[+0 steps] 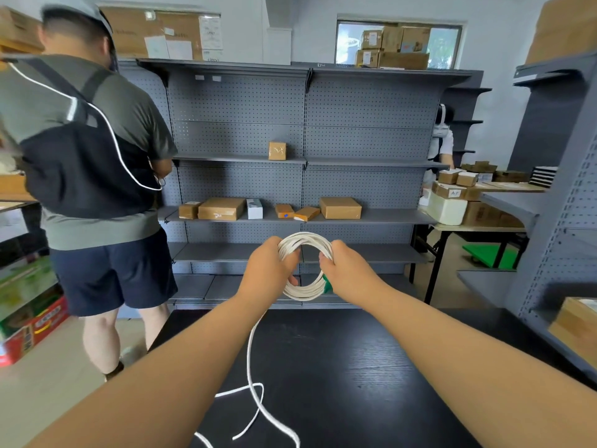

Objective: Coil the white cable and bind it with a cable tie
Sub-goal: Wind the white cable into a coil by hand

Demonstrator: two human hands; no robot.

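Closest to us, a loose tail of the white cable (255,388) loops and crosses itself on the black table (371,367), then climbs to the coil. So we judge the winding is well along but not done: several turns are gathered and slack is left to take in.

Up at arm's length, our left hand (269,270) is closed around the left side of the coil (305,291), and our right hand (347,270) is pinched shut on the right side, the ring held upright in the air between them above the table's far edge. Something green (328,282) peeks out under the right hand; we can't tell whether it's the cable tie.

Next, we reckon, one hand must hold the ring firm while the other feeds the tail round. That crossed loop on the table could snag.

Beyond stands grey pegboard shelving (303,124) with a few cardboard boxes (221,208). A person with a backpack (87,150) stands at its left, well apart from the coil and not in our way.
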